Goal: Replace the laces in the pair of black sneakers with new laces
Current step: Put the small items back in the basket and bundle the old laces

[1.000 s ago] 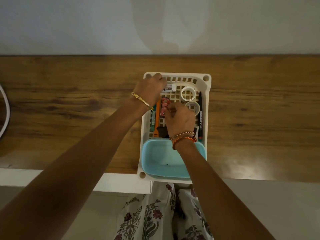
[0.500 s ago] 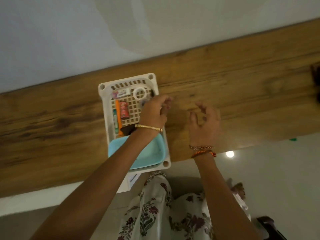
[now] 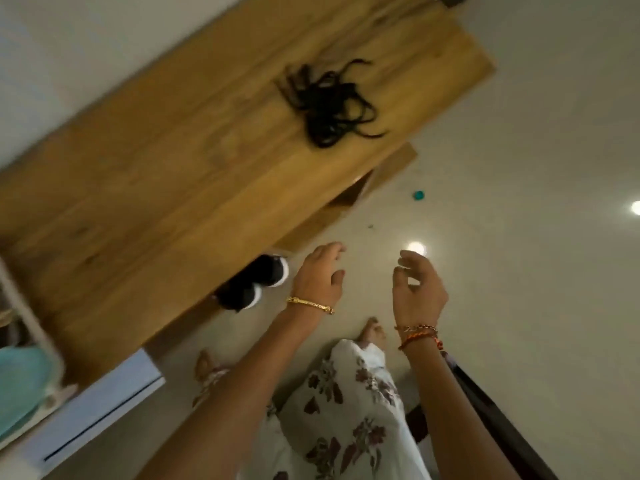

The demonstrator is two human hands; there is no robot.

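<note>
Sneakers (image 3: 254, 283) sit under counter (image 3: 180, 174) edge, just left of my empty, open left hand (image 3: 320, 278); right hand (image 3: 417, 292) farther, also empty w/ fingers loosely curled.

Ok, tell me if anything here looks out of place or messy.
The black laces lie in a loose tangle on the table, not sorted. The sneakers sit on the floor, half under the table edge. A small teal bit lies stray on the floor.

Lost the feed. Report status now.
Left hand and right hand open, empty. Sneakers under table; black laces on top. Nothing blocking.
</note>
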